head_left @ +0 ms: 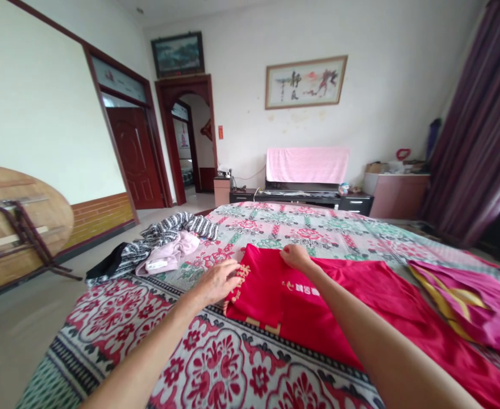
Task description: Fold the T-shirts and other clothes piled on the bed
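A shiny red cloth point(344, 324) with gold and white lettering lies lengthwise across the patterned bedspread point(216, 363), its left end folded over on itself. My left hand point(218, 282) rests at that folded end, fingers stretched out and touching the cloth beside the gold lettering. At the far edge of the fold, my right hand point(296, 257) is closed on the red fabric. The cloth's right part runs under my right forearm, which hides some of it, and looks wrinkled toward the lower right.
A magenta and yellow cloth point(471, 301) lies at the right. To the left are a black-and-white patterned garment point(177, 227) and a pale pink garment point(171, 254). A folded round table point(24, 210) leans by the left wall. A low black cabinet point(355, 204) stands beyond.
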`<state>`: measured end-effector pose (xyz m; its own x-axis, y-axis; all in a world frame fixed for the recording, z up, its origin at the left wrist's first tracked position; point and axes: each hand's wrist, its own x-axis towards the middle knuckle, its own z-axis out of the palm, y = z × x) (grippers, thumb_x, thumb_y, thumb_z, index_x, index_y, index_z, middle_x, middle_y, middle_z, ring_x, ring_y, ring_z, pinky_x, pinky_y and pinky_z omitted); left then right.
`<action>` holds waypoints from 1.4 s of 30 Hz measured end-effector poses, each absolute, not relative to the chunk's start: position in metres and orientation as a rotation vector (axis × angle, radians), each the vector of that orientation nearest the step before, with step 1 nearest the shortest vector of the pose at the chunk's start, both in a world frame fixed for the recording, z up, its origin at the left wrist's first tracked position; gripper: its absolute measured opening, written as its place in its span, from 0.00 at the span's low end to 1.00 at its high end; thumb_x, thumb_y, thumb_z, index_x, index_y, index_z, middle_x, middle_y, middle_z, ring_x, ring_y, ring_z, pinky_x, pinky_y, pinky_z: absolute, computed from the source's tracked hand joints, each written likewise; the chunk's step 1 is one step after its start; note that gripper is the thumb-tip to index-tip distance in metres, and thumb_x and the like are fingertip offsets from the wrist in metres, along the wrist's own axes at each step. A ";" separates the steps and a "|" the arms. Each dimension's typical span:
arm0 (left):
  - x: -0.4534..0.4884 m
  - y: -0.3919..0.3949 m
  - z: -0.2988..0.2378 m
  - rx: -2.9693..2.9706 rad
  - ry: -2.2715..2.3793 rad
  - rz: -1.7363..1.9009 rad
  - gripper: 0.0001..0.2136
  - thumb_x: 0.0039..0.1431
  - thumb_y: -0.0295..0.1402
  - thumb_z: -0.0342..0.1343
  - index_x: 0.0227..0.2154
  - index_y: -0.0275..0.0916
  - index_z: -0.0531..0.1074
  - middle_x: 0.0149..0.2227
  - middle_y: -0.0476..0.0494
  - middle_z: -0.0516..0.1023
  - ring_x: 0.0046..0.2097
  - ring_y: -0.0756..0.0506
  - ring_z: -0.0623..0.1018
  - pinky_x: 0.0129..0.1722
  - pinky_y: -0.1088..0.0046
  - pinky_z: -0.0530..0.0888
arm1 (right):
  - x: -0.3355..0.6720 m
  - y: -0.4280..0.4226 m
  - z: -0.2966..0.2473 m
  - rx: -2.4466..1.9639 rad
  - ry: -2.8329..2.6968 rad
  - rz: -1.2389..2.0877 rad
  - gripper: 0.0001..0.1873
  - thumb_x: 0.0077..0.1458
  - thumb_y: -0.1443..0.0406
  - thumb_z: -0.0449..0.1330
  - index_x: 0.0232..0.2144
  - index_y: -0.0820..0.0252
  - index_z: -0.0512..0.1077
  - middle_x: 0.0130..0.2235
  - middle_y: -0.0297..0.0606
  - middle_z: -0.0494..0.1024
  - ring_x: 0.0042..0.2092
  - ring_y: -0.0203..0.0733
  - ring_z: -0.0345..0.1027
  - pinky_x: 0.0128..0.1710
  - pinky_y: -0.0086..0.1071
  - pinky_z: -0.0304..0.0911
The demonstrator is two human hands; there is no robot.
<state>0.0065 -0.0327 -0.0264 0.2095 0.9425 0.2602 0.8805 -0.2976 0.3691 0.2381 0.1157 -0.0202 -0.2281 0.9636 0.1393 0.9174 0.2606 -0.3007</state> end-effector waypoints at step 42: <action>-0.020 -0.042 -0.035 2.214 1.599 0.499 0.33 0.53 0.53 0.52 0.59 0.40 0.63 0.65 0.39 0.58 0.65 0.40 0.58 0.63 0.64 0.55 | 0.273 0.017 -0.001 -0.770 -2.675 0.740 0.08 0.48 0.62 0.63 0.33 0.59 0.76 0.37 0.37 0.79 0.39 0.39 0.71 0.41 0.31 0.65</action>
<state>-0.0203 -0.0420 -0.0351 0.2963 0.9524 0.0713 0.8241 -0.2927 0.4849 0.2726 0.0172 -0.0012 -0.8256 0.5544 0.1049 0.4216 0.7296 -0.5384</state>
